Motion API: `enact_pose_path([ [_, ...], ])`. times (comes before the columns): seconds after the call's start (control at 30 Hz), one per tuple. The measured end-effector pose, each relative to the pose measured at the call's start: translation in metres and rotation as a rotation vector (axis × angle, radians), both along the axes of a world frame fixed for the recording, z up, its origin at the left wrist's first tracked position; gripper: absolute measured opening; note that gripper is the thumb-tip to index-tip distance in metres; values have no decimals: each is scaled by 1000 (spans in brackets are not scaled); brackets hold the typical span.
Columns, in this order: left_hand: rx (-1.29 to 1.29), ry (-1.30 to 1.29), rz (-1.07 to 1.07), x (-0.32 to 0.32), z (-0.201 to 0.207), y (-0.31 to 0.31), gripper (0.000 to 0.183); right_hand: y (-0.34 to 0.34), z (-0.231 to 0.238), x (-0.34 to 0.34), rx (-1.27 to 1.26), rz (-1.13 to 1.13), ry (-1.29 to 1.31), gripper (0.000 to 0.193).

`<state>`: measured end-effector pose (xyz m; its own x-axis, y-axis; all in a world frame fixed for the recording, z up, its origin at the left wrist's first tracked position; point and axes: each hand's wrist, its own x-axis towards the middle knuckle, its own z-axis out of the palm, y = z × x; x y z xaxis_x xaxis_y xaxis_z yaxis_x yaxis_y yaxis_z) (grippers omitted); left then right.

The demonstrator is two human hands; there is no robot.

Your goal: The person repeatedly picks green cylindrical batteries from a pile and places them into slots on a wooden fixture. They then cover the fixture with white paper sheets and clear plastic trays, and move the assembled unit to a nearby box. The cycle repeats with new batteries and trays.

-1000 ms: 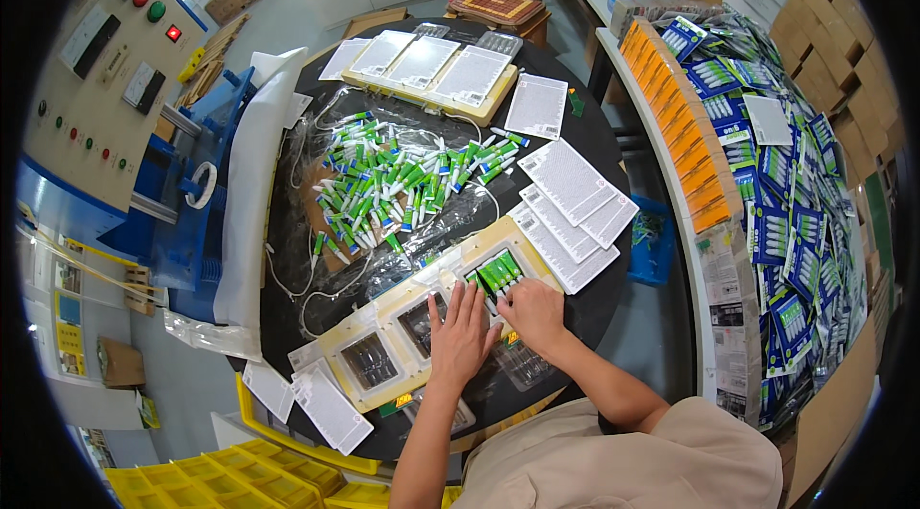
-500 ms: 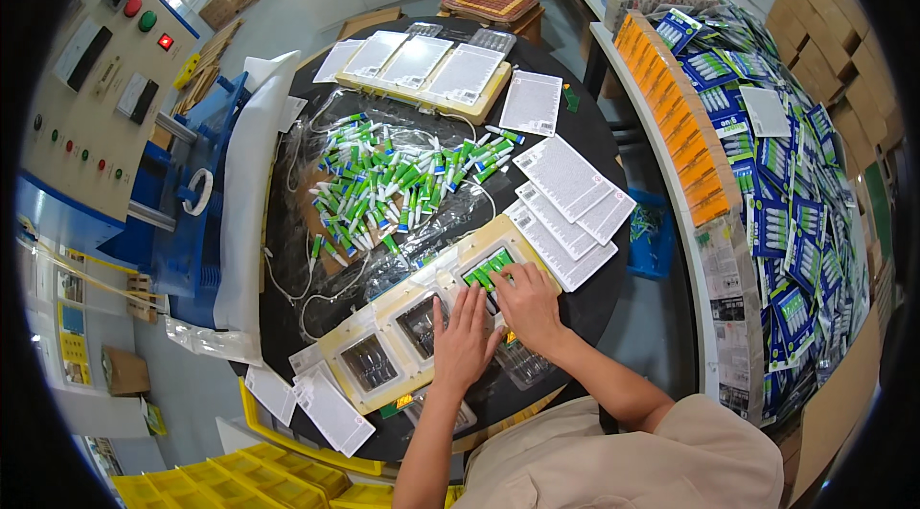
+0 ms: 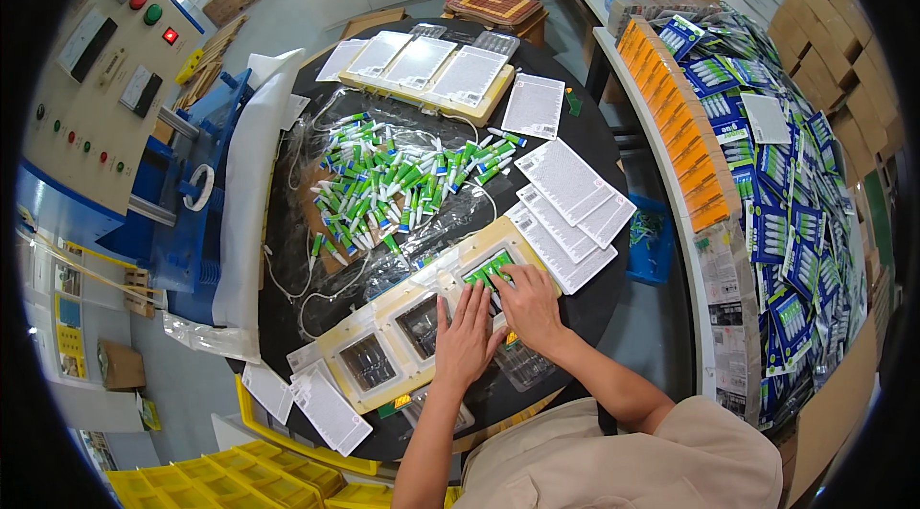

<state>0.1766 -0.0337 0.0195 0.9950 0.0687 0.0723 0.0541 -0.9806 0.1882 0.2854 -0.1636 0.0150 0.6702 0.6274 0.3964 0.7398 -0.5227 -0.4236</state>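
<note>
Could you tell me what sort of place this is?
Probably a factory packing station. A control panel with buttons stands at left, a heap of small green tubes covers the round table, and finished blue packs pile up at right.

— See anything on the round black table?
— Two hands, left hand and right hand, flat on a cream tray, touching green tubes.
— Behind?
— Heap of green and white tubes.

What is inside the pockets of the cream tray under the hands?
Right pocket of the cream tray holds green tubes, partly covered by both hands; the other two pockets look empty.
</note>
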Motion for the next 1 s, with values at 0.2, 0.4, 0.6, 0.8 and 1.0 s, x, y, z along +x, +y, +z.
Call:
enact_pose_path([
  [0.2,-59,-34,15,-3,7,7,66,10,22,16,85,55,-1,23],
  [0.4,-154,-337,416,-9,16,88,29,127,26,60,227,154,179,12],
  [0.6,-82,-342,709,17,8,214,15,214,-10,49,-311,109,270,26],
  [0.8,-136,-129,866,30,-24,269,24,168,11,29,17,147,210,21],
  [1.0,-382,-532,762,-18,-11,263,19,138,45,-49,163,437,223,21],
])
